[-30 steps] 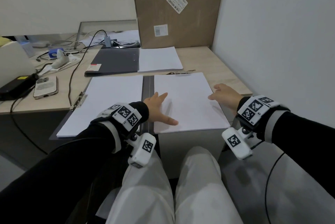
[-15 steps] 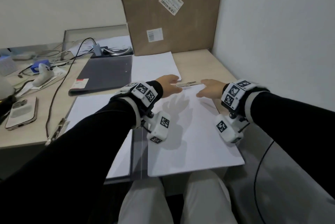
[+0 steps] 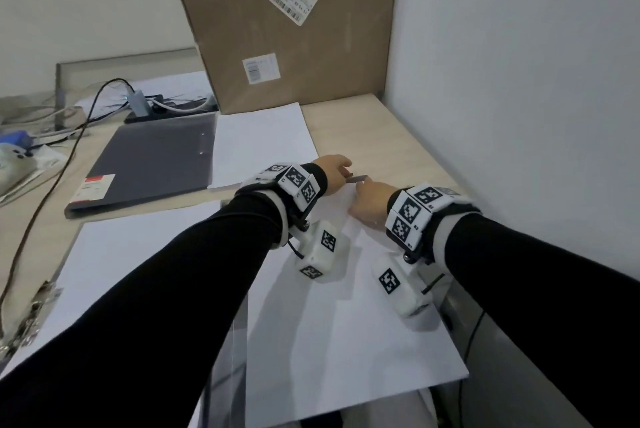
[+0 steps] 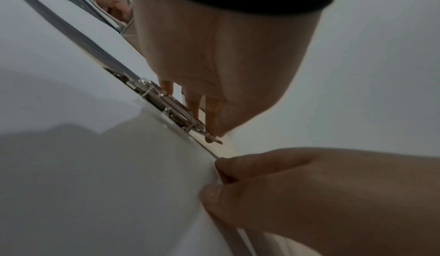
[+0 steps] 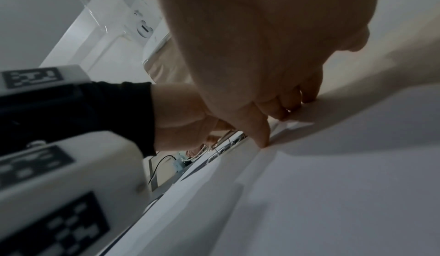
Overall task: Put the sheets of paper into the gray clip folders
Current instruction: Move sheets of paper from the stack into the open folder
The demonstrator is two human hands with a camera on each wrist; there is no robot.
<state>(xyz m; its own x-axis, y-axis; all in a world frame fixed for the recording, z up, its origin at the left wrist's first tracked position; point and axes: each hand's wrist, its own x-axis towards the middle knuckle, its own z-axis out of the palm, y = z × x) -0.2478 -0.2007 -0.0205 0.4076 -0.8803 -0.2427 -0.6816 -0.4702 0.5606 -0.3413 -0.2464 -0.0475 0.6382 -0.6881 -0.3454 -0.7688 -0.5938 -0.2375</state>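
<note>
Watching my left hand (image 3: 333,174) grip the metal clip lever (image 3: 356,179) while my right hand (image 3: 372,200) pinches the paper stack (image 3: 346,316) edge.

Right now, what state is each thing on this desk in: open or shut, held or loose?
Open gray folder: lying flat, paper on both halves.
Metal clip: at the far edge; left hand holds its lever.
Right-half sheets: flat, far edge pinched by right hand.
Second gray folder: shut, untouched.
Loose paper stack: beside it, not yet filed.
Cardboard box: upright against the wall.
</note>
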